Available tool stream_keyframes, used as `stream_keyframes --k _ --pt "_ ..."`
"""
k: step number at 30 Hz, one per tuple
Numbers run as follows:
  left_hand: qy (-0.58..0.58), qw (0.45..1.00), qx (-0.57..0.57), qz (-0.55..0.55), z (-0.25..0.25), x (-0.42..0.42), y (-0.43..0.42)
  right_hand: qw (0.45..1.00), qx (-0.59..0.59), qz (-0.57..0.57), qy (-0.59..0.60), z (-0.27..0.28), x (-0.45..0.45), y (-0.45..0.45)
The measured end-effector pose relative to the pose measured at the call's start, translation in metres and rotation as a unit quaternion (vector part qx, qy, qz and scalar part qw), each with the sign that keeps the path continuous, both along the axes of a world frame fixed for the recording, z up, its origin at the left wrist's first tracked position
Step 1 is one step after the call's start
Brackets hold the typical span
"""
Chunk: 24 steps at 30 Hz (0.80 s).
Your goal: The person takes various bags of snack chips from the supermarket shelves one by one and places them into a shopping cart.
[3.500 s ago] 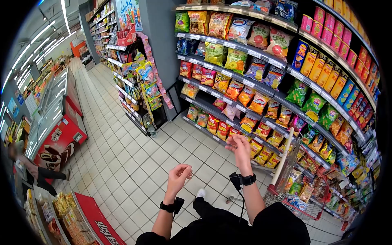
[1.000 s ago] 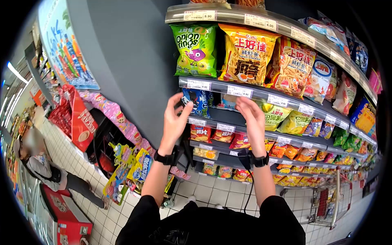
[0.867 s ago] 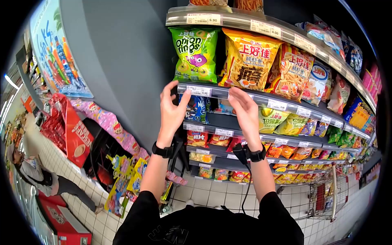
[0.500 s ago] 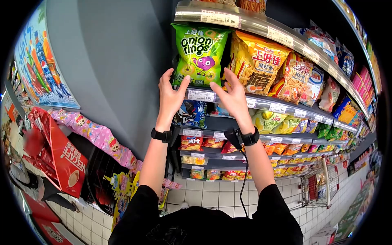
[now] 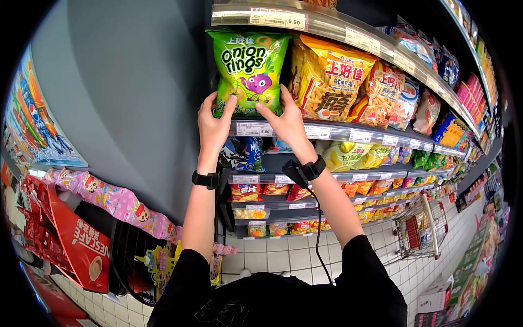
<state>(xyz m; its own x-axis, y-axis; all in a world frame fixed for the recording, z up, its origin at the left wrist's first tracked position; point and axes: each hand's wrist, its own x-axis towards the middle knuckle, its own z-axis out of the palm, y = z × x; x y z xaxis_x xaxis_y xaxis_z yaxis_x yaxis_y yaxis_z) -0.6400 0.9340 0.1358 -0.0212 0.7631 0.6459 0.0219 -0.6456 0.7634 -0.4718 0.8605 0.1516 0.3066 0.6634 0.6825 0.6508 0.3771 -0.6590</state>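
Observation:
A green bag of onion rings (image 5: 248, 76) stands upright at the left end of a shelf. My left hand (image 5: 215, 124) clasps its lower left side, thumb on the front and fingers round the edge. On the opposite side my right hand (image 5: 287, 124) holds it the same way, thumb pressed on the front. The fingertips behind the bag are hidden. Just right of it stand orange bags of prawn crackers (image 5: 335, 82). A price label (image 5: 254, 129) sits on the shelf edge below the bag.
Lower shelves hold several rows of snack bags (image 5: 348, 155). A grey wall panel (image 5: 136, 98) rises at left. A red Nescafé display (image 5: 87, 240) stands beside a black wire basket (image 5: 128, 256). A shopping cart (image 5: 419, 229) is on the tiled floor at right.
Both hands have closed in from beside the onion rings bag and now grip its sides. The bag has come slightly forward, and the view has shifted a little.

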Motion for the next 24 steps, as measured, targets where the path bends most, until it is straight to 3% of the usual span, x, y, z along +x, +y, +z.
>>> stream_keyframes --k 13,24 --pt "-0.031 0.998 0.047 -0.032 -0.007 -0.006 -0.015 0.995 0.090 0.037 0.021 -0.008 -0.008 -0.009" --pt "-0.140 0.984 0.061 -0.090 -0.007 -0.029 -0.044 0.985 0.123 0.115 0.032 0.003 -0.041 -0.031"
